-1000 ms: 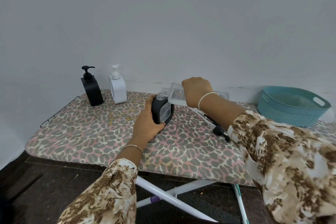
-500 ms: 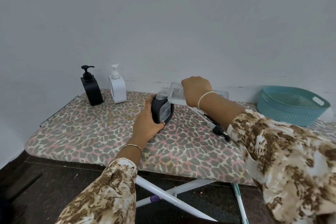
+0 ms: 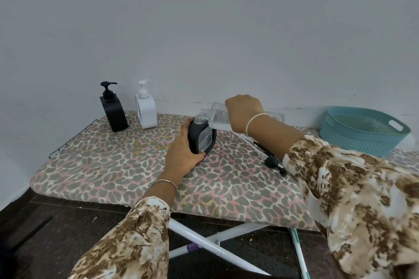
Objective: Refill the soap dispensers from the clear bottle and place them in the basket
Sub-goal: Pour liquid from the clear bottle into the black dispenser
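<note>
Head view: with left grip (image 3: 183, 157) clamped on open dispenser (image 3: 201, 141) and right grip (image 3: 243, 111) clamped on tilted clear bottle (image 3: 217, 113), hold spout above neck, pour slowly.

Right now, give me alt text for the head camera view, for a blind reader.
A right hand tips a clear bottle toward the open neck of a soap dispenser that the left hand steadies on a leopard-print ironing board. A black dispenser and a white dispenser stand far left; a teal basket sits right.

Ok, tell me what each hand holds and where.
Left hand grips the black clear-windowed dispenser round its body; right hand grips the clear plastic bottle round its middle.
</note>
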`<state>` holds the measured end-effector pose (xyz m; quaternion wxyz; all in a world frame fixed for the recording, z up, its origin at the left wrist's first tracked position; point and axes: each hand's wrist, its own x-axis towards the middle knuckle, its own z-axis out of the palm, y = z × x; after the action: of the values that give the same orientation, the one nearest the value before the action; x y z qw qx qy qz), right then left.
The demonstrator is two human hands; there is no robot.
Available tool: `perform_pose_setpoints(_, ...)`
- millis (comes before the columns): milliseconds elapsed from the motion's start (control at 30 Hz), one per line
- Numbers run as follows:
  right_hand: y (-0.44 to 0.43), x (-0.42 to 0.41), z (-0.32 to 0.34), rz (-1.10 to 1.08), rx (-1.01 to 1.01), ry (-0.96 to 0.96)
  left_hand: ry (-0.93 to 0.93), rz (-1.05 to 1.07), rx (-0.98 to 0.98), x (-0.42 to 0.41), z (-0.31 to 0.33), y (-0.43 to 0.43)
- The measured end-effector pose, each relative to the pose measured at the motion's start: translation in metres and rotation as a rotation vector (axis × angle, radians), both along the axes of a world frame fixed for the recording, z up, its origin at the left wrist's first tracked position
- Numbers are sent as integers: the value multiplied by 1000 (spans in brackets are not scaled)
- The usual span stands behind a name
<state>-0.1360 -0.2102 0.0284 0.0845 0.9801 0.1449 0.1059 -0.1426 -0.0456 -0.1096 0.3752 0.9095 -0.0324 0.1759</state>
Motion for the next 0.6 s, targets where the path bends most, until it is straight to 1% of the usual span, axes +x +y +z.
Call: perform_pose_setpoints(600,1,0,1,-2,-13,8,4,1,1,0,0,0)
